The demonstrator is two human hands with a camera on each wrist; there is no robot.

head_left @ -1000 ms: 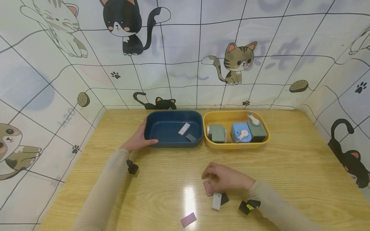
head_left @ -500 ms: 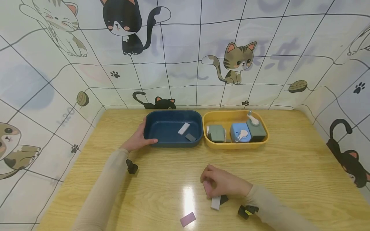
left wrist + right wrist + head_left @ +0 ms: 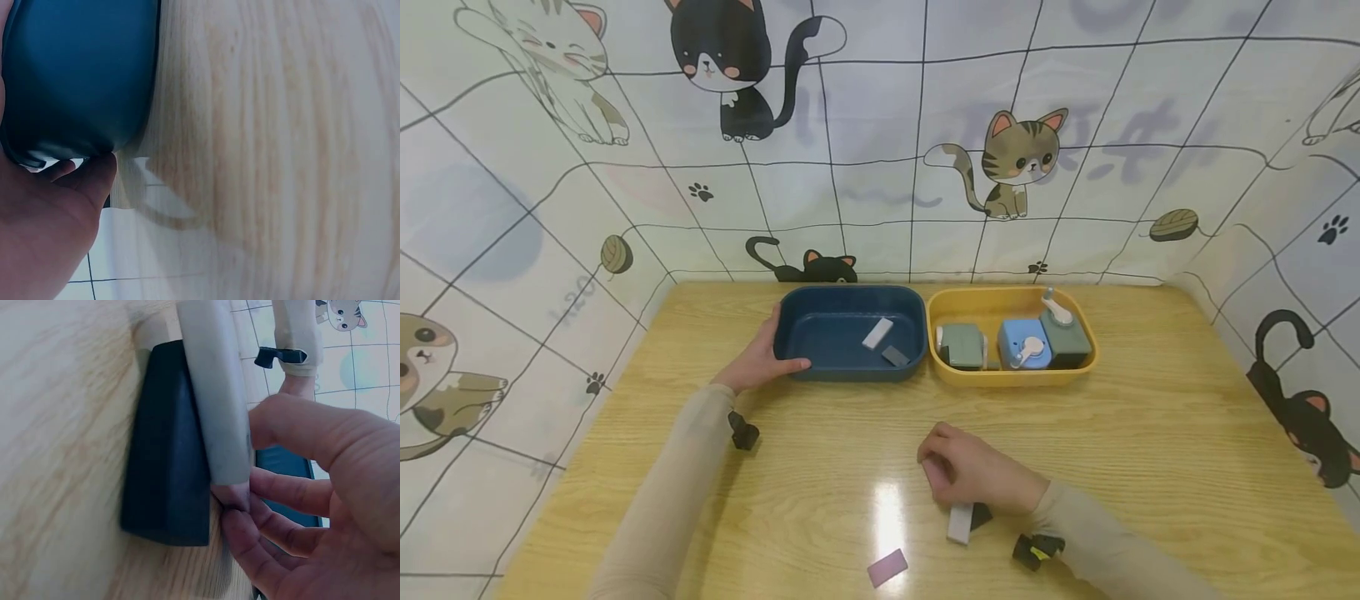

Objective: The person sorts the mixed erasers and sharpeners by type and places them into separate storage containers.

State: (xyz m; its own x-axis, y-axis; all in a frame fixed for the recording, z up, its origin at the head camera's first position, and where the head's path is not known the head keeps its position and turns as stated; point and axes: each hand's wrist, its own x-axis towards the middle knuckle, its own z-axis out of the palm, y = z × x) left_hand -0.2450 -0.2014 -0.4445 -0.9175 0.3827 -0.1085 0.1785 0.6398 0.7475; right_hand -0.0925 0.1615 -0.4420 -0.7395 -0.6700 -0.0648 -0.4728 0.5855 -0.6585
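Note:
In the head view my left hand (image 3: 758,360) grips the left end of a dark blue bin (image 3: 850,375), its thumb along the front wall. A white block (image 3: 877,333) and a grey block (image 3: 895,357) lie inside. My right hand (image 3: 988,473) pinches a small pink rectangular block (image 3: 936,480), mostly covered by the fingers. Just below that hand, a white block (image 3: 959,525) overlaps a dark block (image 3: 981,516). The right wrist view shows fingertips on the pink block (image 3: 232,494), right beside the white block (image 3: 219,394) and the dark block (image 3: 165,450).
A flat mauve block (image 3: 887,568) lies near the front of the wooden table (image 3: 1150,433). Beside the blue bin stands a yellow bin (image 3: 1015,377) with green boxes (image 3: 964,346) and a blue box (image 3: 1024,343) in it. A cat-patterned cloth (image 3: 880,192) rises behind.
My right hand has closed its fingers on the pink block and shifted slightly left, with the block tilting up. The left hand stays on the blue bin.

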